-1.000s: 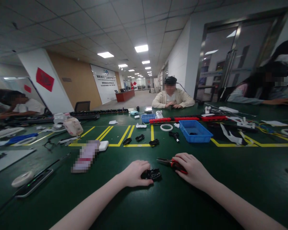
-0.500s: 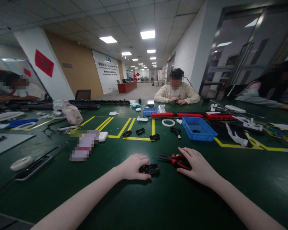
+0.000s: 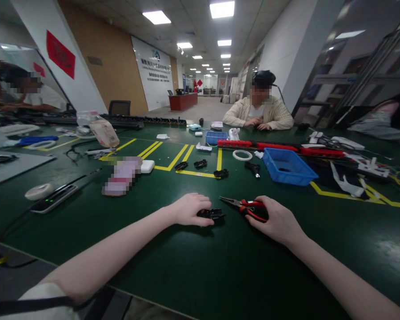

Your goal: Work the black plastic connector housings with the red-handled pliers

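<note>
My left hand (image 3: 194, 210) is closed around one end of a small black plastic part (image 3: 215, 214) on the green table. To its right, my right hand (image 3: 275, 218) grips the red and black handles of needle-nose pliers (image 3: 250, 209). The pliers' jaws point left, toward the black part, without touching it. Farther back lie similar small black parts: one on the left (image 3: 182, 166), one in the middle (image 3: 200, 164) and one on the right (image 3: 221, 173). The finer shape of the held part is too dark to make out.
A blue tray (image 3: 288, 169) stands right of a black tool-like object (image 3: 253, 169) and a white ring (image 3: 242, 155). A phone (image 3: 122, 175), a white case (image 3: 147, 166) and a bottle (image 3: 103, 131) lie left. Across the table sits a person (image 3: 260, 104); others are at the sides.
My right hand's fingers have closed around the pliers' handles; before, they were spread over them. The left hand keeps the black part. The camera view has tilted down.
</note>
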{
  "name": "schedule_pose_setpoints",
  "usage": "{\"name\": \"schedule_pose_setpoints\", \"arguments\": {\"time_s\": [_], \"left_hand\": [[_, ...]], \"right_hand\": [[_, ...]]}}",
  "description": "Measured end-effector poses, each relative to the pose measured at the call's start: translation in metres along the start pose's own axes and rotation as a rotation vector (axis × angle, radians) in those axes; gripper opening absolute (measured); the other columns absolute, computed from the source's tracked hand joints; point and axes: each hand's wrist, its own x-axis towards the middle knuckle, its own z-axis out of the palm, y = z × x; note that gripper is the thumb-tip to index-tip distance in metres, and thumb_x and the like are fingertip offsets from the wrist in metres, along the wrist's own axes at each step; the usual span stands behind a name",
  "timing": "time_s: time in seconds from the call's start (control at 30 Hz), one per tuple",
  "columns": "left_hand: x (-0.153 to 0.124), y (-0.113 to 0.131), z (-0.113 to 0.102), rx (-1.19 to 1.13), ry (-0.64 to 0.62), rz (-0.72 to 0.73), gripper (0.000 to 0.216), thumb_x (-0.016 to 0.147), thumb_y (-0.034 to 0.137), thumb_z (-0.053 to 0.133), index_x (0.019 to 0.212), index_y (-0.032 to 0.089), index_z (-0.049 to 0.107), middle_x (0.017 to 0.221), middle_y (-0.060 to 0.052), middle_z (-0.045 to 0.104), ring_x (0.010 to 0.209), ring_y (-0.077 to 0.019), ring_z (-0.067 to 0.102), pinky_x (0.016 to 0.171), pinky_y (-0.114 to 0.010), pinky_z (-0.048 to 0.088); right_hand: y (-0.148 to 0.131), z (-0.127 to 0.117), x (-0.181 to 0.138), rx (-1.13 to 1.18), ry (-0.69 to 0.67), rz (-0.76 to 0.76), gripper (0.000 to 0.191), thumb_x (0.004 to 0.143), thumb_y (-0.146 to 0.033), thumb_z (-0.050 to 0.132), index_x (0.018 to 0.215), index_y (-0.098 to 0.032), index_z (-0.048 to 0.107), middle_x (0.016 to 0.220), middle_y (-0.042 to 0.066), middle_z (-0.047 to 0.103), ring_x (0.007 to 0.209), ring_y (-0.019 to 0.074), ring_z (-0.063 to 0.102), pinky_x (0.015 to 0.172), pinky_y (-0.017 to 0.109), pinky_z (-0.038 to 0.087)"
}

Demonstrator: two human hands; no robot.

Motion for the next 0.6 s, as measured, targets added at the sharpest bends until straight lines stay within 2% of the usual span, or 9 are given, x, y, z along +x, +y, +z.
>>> {"name": "schedule_pose_setpoints", "arguments": {"time_s": [0.13, 0.3, 0.6], "left_hand": [[-0.0019, -0.0045, 0.0007, 0.009, 0.000, 0.002, 0.043, 0.087, 0.058, 0.052, 0.073, 0.017, 0.052, 0.073, 0.001, 0.055, 0.065, -0.0135, 0.050, 0.063, -0.026, 0.034], [-0.0034, -0.0077, 0.0017, -0.005, 0.017, 0.014, 0.043, 0.086, 0.058, 0.053, 0.073, 0.017, 0.052, 0.072, 0.001, 0.056, 0.063, -0.0133, 0.050, 0.062, -0.025, 0.034], [-0.0025, -0.0040, -0.0037, -0.022, -0.008, -0.002, 0.040, 0.084, 0.056, 0.058, 0.075, 0.017, 0.052, 0.075, 0.001, 0.057, 0.067, -0.0140, 0.053, 0.064, -0.025, 0.036]], "right_hand": [[0.0021, 0.0033, -0.0031, 0.119, -0.011, -0.057, 0.046, 0.076, -0.051, 0.061, 0.110, -0.021, 0.055, 0.099, 0.008, 0.067, 0.086, 0.0224, 0.065, 0.072, 0.037, 0.055], [0.0038, 0.0041, -0.0056, 0.229, -0.072, -0.163, 0.045, 0.077, -0.045, 0.064, 0.114, -0.022, 0.056, 0.105, 0.007, 0.067, 0.089, 0.0206, 0.066, 0.075, 0.035, 0.055], [0.0033, 0.0006, -0.0057, 0.271, -0.152, -0.197, 0.044, 0.075, -0.041, 0.066, 0.113, -0.022, 0.057, 0.106, 0.006, 0.068, 0.089, 0.0202, 0.066, 0.075, 0.034, 0.056]]}}
